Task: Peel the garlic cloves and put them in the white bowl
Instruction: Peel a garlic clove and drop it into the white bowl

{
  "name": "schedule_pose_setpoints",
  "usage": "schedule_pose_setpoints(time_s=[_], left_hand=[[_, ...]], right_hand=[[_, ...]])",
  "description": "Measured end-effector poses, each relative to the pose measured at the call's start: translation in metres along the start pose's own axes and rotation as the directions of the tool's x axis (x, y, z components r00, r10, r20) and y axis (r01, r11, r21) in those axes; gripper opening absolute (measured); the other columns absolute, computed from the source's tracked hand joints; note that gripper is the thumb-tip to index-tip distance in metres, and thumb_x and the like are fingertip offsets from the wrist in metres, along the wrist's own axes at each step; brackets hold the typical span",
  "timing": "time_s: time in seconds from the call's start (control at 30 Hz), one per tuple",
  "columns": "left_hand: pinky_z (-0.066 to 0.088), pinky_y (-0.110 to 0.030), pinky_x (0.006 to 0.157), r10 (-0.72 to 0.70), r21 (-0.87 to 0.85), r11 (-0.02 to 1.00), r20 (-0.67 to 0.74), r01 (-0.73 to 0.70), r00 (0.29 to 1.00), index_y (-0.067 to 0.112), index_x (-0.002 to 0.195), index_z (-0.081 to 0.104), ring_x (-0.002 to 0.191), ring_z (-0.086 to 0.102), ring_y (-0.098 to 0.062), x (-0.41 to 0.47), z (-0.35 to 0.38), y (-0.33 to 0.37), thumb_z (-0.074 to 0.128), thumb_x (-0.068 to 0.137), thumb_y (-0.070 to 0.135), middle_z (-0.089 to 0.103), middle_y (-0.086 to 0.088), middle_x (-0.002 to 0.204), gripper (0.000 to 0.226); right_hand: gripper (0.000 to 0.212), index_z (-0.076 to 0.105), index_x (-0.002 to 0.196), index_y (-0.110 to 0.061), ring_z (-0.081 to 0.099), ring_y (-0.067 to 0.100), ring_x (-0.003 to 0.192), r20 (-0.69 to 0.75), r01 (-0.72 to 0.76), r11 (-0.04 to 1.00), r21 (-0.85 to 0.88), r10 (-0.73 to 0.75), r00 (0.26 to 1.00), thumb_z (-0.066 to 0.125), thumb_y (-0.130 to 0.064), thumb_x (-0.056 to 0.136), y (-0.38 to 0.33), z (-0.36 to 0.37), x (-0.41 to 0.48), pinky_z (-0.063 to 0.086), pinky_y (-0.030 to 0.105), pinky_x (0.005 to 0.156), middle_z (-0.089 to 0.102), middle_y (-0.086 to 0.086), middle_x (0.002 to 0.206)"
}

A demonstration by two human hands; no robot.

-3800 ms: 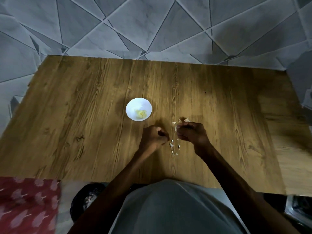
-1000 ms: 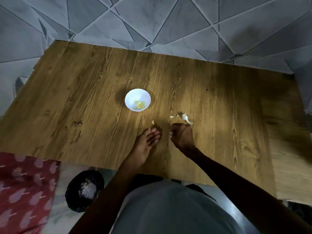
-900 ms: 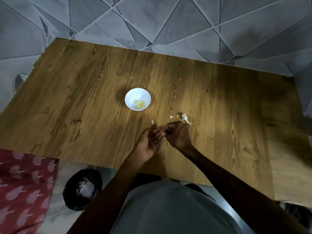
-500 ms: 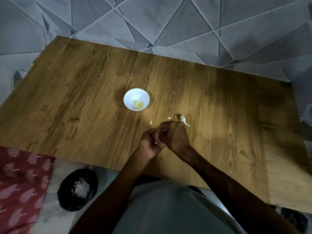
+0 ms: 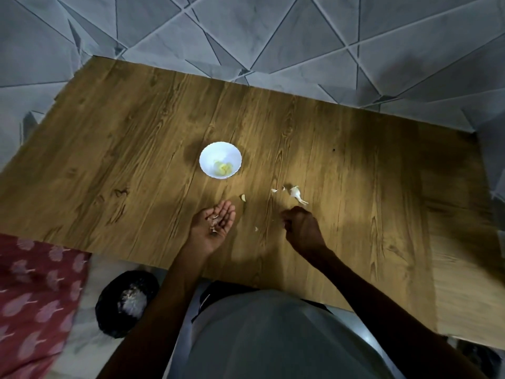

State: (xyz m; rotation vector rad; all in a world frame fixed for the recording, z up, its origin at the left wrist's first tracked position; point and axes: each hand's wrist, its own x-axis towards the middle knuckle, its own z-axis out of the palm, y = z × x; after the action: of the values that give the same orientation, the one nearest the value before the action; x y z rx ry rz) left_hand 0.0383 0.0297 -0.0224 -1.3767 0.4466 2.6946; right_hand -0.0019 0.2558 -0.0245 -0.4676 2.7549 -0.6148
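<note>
Grey triangle-patterned floor tiles (image 5: 273, 36) surround the brown wood-grain table (image 5: 109, 160) you are working at. The small round white bowl (image 5: 210, 155) stands near the table's middle, within easy reach ahead of both hands, and a few pale yellow peeled cloves (image 5: 223, 168) already lie in it. Your left hand (image 5: 214, 225) is turned palm up on the near side of the bowl, fingers loosely cupped rather than closed. It serves as a tray for the papery skin scraps (image 5: 214, 222) resting in the palm, probably so they can go into the black bag (image 5: 127, 302) on the floor below the table's near edge. Your right hand (image 5: 299, 224) is apart from it, knuckles up, fingers curled with the tips drawn together; whether they nip a scrap or nothing, I cannot tell. One small loose garlic clove (image 5: 243, 198) lies on the wood just beyond your left fingertips, between hand and bowl. A white unpeeled garlic piece with a stem (image 5: 296, 192) waits just beyond the right hand, with a few flakes beside it.
</note>
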Motion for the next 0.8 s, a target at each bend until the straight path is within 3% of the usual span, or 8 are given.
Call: schedule_pose_setpoints(time_s=[0.07, 0.17, 0.27, 0.4, 0.6, 0.8], left_hand=[[0.049, -0.032, 0.096, 0.01, 0.01, 1.0, -0.004, -0.01, 1.0, 0.003, 0.096, 0.064, 0.092, 0.065, -0.022, -0.001, -0.002, 0.001, 0.031, 0.1, 0.014, 0.075, -0.011, 0.081, 0.035], [0.051, -0.034, 0.082, 0.013, 0.009, 1.0, -0.009, -0.013, 1.0, 0.002, 0.097, 0.064, 0.094, 0.064, -0.023, -0.004, -0.004, -0.001, 0.03, 0.1, 0.014, 0.075, -0.012, 0.081, 0.035], [0.051, -0.034, 0.08, 0.014, 0.004, 1.0, -0.018, -0.014, 1.0, 0.002, 0.099, 0.064, 0.094, 0.064, -0.024, -0.006, -0.005, -0.005, 0.03, 0.101, 0.014, 0.073, -0.013, 0.087, 0.036], [0.048, -0.034, 0.095, 0.026, -0.004, 1.0, -0.006, -0.026, 1.0, 0.001, 0.1, 0.064, 0.097, 0.064, -0.024, -0.009, -0.006, -0.005, 0.032, 0.1, 0.011, 0.07, -0.012, 0.097, 0.034], [0.052, -0.034, 0.082, 0.029, -0.018, 0.999, -0.003, -0.029, 1.0, 0.0, 0.1, 0.064, 0.098, 0.065, -0.025, -0.009, -0.006, -0.006, 0.032, 0.1, 0.012, 0.075, -0.013, 0.087, 0.034], [0.05, -0.035, 0.094, 0.026, -0.021, 0.999, -0.005, -0.026, 1.0, 0.0, 0.103, 0.063, 0.098, 0.064, -0.025, -0.006, -0.004, -0.01, 0.029, 0.1, 0.011, 0.071, -0.013, 0.097, 0.035]], right_hand=[[0.026, 0.067, 0.111, -0.01, 0.063, 0.018, 0.092, -0.014, 0.029, 0.998, -0.06, -0.03, 0.999, 0.056, 0.001, 0.091, -0.01, 0.009, -0.005, 0.051, 0.023, 0.074, 0.064, 0.007, 0.11], [0.038, 0.057, 0.129, -0.002, 0.053, 0.031, 0.115, 0.053, 0.101, 0.976, -0.192, -0.093, 0.994, 0.051, 0.0, 0.092, -0.031, 0.023, -0.007, 0.053, 0.036, 0.088, 0.054, 0.017, 0.132], [0.036, 0.055, 0.13, 0.002, 0.048, 0.037, 0.123, 0.092, 0.137, 0.946, -0.294, -0.114, 0.989, 0.051, -0.005, 0.095, -0.057, 0.038, -0.011, 0.053, 0.038, 0.086, 0.049, 0.022, 0.138], [0.029, 0.061, 0.122, -0.001, 0.049, 0.036, 0.123, 0.133, 0.176, 0.93, -0.323, -0.139, 0.981, 0.051, -0.007, 0.096, -0.064, 0.041, -0.012, 0.054, 0.04, 0.083, 0.054, 0.019, 0.133], [0.026, 0.061, 0.12, -0.009, 0.056, 0.027, 0.109, 0.163, 0.251, 0.92, -0.301, -0.21, 0.964, 0.055, -0.01, 0.095, -0.056, 0.029, -0.001, 0.05, 0.036, 0.082, 0.06, 0.013, 0.123], [0.028, 0.058, 0.124, -0.006, 0.052, 0.029, 0.116, 0.151, 0.218, 0.91, -0.353, -0.175, 0.973, 0.055, -0.009, 0.096, -0.066, 0.036, -0.014, 0.053, 0.035, 0.084, 0.051, 0.016, 0.134]])
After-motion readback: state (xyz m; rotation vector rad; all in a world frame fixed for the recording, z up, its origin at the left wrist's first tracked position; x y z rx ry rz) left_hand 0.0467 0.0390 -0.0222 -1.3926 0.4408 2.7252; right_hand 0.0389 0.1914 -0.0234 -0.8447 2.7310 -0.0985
